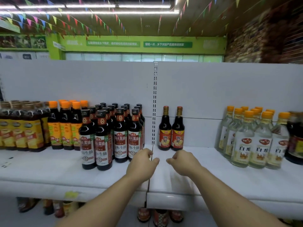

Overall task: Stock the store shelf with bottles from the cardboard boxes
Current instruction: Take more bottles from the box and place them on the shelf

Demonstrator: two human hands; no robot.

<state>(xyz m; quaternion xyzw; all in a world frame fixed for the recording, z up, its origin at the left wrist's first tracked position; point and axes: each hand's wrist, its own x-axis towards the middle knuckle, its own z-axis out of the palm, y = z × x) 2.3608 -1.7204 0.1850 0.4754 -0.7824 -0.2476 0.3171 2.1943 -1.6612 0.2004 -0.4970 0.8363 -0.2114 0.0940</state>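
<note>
Spanning the view, the white store shelf (pixel 213 174) carries massed dark soy sauce bottles (pixel 114 133) at left, white vinegar bottles (pixel 252 141) at right, and two red-labelled sauce bottles (pixel 171 130) upright side by side toward the back. Just before those, left hand (pixel 141 164) and right hand (pixel 183 163) hover empty, fingers loosely curled.

Just right of the slotted upright post (pixel 154 104) stand two red-labelled dark bottles (pixel 165 128). Left of the post cluster the black-capped soy sauce bottles (pixel 120 133), four in front and roughly ten behind (the back caps overlap). Farther left of it are about six orange-capped dark bottles (pixel 64 125). Well right of the post show nine clear vinegar bottles (pixel 259 145), with one large dark jug (pixel 295 141) beyond.
</note>
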